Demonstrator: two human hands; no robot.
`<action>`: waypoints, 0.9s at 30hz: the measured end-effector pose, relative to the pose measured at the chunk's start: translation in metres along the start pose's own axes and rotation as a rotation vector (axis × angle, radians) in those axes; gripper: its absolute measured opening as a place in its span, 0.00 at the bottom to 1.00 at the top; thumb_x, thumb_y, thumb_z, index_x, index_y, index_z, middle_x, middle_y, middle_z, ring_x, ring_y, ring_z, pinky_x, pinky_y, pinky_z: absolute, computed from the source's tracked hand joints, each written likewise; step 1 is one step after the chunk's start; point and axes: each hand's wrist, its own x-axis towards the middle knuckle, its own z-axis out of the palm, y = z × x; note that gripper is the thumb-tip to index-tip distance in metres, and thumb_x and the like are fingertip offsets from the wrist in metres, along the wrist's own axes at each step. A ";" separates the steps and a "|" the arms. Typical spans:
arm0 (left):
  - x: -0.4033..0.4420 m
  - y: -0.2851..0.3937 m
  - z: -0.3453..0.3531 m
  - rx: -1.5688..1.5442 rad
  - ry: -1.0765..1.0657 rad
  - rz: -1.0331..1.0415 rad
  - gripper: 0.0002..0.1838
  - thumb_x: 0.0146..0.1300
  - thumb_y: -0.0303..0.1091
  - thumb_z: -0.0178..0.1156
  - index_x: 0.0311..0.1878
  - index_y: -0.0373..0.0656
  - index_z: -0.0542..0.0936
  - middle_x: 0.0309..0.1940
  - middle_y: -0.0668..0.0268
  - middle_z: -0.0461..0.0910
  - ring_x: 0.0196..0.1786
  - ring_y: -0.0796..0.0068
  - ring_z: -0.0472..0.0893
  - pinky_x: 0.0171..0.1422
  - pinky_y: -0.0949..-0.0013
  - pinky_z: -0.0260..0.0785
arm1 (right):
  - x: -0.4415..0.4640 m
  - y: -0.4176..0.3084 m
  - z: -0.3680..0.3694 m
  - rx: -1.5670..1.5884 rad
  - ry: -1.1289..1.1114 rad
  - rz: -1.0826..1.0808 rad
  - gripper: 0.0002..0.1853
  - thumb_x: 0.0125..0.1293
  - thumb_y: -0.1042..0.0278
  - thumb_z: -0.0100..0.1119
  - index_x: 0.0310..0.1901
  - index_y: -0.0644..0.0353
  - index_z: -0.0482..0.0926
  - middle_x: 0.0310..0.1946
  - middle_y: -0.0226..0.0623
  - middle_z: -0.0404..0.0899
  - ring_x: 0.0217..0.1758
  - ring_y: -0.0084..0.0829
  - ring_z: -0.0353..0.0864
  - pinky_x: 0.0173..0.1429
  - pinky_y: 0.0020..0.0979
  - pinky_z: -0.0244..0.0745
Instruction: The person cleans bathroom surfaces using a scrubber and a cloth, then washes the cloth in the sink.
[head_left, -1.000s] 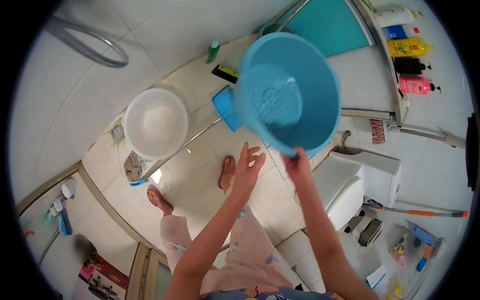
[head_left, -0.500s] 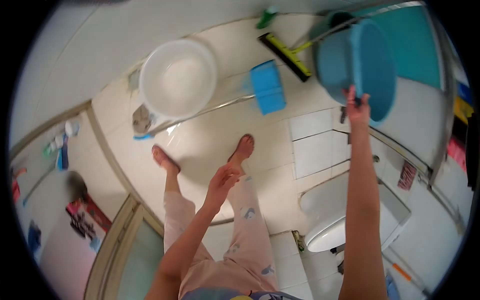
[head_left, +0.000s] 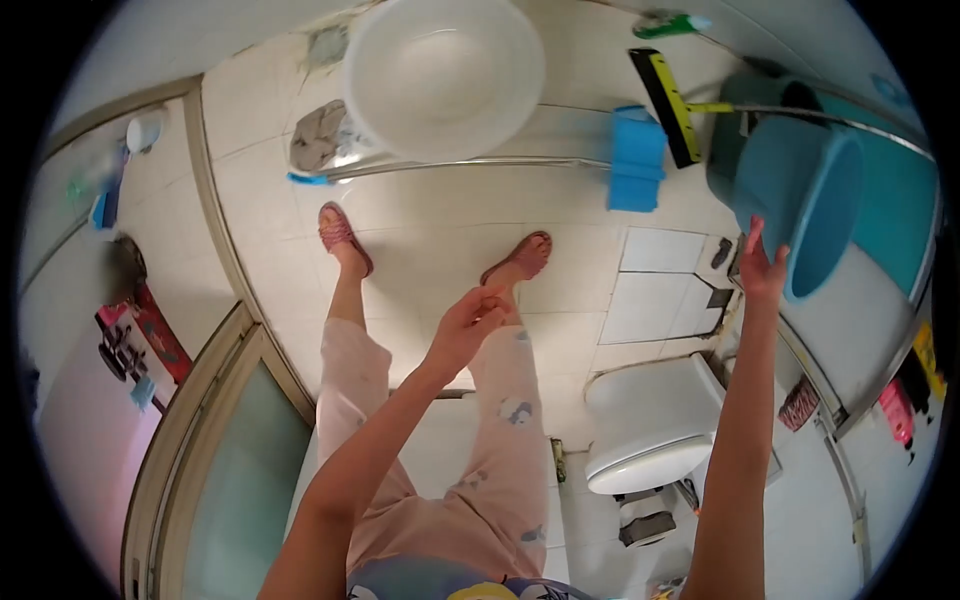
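Right hand (head_left: 763,262): grip wide, fingers spread and pointing away from the body, no object closed within it. It is at the near side of the blue tub (head_left: 790,180); whether the fingertips make contact with the tub cannot be determined. Left hand (head_left: 472,325): grip narrow, fingers loosely curled, no held object visible; whether the thumb meets the fingers cannot be told. It is positioned above the lower leg, well apart from the tub.

The blue tub is tilted, its opening facing the right side of the view. It overlaps the dark teal bucket (head_left: 728,150) in the view. A squeegee (head_left: 668,110), black and yellow-green, lies just beside the bucket, its metal handle passing across the bucket. Near the squeegee is a green container (head_left: 665,26).

A blue dustpan (head_left: 637,160) is noted on the tiled floor (head_left: 430,240), at one end of a metal pole (head_left: 480,163). The pole runs along the near side of the white basin (head_left: 445,75). A grey cloth (head_left: 318,135) lies just beside that basin.

Nearer the body, the toilet (head_left: 655,420) has its lid down. Beyond the right forearm are a red patterned cloth (head_left: 798,404), a pink bottle (head_left: 897,412) and a yellow bottle (head_left: 928,360).
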 end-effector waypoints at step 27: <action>0.145 0.047 -0.441 0.215 0.822 0.331 0.18 0.56 0.28 0.54 0.51 0.37 0.75 0.41 0.59 0.79 0.41 0.68 0.79 0.47 0.69 0.70 | 0.064 0.710 -0.012 -2.145 -0.690 -0.610 0.34 0.54 0.64 0.60 0.63 0.55 0.60 0.51 0.47 0.71 0.51 0.41 0.74 0.54 0.35 0.70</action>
